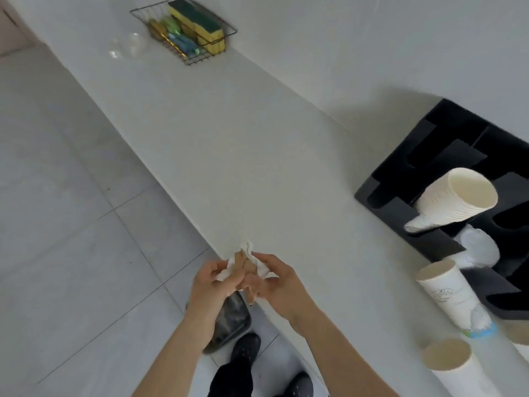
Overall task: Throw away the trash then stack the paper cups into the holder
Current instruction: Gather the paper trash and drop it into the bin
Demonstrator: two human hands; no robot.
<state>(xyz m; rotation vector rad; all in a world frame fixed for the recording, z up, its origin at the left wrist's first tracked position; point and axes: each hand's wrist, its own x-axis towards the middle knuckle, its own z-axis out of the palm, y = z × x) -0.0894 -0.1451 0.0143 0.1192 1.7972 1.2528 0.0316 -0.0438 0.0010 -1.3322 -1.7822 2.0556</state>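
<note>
Both hands hold a crumpled wad of trash (243,263), white tissue with brown paper, at the counter's front edge. My left hand (210,282) grips it from the left, and my right hand (276,280) pinches it from the right. Below my hands a dark bin (233,319) stands on the floor, partly hidden by my left forearm. A black cup holder (446,144) lies at the right with a stack of white paper cups (458,199) in one slot. Two loose paper cups stand upright on the counter, one tall (452,299) and one nearer (452,365).
A wire basket (186,32) of sponges and brushes sits far back on the white counter (229,156) beside a clear plastic lid (128,47). White crumpled plastic (481,247) lies in the holder. Grey tiled floor (71,224) is to the left; my dark shoes (246,348) are below.
</note>
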